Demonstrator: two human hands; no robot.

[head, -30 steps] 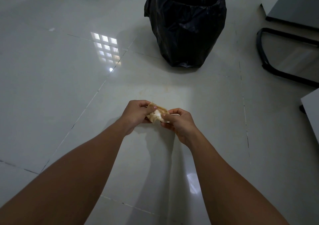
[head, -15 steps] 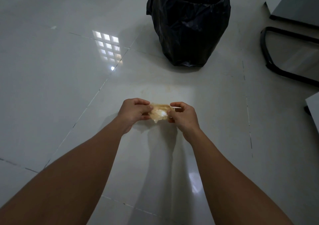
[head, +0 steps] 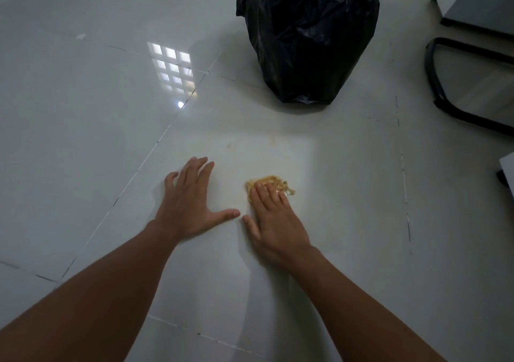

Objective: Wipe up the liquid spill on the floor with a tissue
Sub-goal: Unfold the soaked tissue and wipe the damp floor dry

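Glossy white floor tiles (head: 83, 139) show faint yellowish smears (head: 274, 140) near the black-lined bin (head: 308, 39); right hand (head: 274, 220) presses the stained tissue (head: 268, 183) flat with straight fingers, left hand (head: 189, 203) splayed beside; wiping seems mostly done, residue left
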